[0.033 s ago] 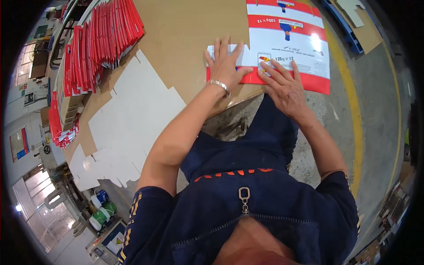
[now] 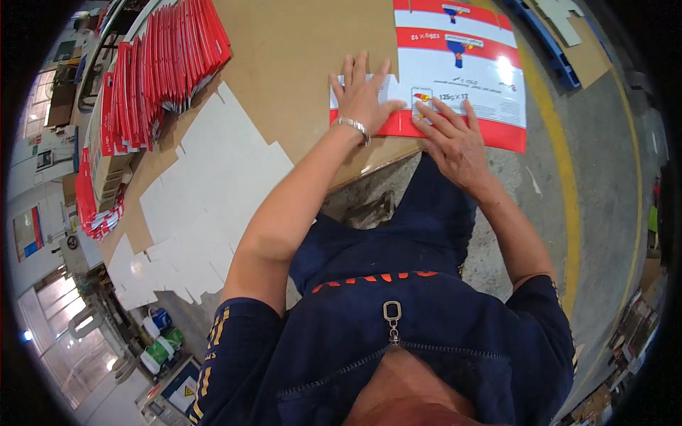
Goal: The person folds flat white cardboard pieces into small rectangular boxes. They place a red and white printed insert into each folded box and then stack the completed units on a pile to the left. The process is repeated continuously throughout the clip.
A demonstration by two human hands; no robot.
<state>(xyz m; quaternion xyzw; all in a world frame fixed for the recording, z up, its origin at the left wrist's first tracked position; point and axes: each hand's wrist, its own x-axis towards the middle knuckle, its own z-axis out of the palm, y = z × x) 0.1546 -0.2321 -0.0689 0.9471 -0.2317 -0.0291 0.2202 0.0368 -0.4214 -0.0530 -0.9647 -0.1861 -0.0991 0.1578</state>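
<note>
A flat carton blank (image 2: 462, 67), printed red and white with blue figures, lies at the far right of the tabletop, its right part reaching past the table edge. On its white left flap rests my left hand (image 2: 364, 99), palm down and fingers spread, thumb pointing right along the red strip. My right hand (image 2: 455, 138) lies on the blank's near red border, fingers apart and stretched onto the white panel. Neither hand grips anything. A metal-banded watch or bracelet (image 2: 354, 128) sits on my left wrist. My palms hide parts of the flap and border.
Plain white cut card sheets (image 2: 213, 184) overlap on the brown tabletop (image 2: 305, 57) to my left. Beyond them stands a dense row of folded red cartons (image 2: 167, 60). A blue pallet or frame (image 2: 547, 42) with board on it lies right of a yellow floor line (image 2: 565, 184).
My left hand has slid slightly away from me over the flap. My right hand stays in place on the blank. The whole view has shifted a little.
</note>
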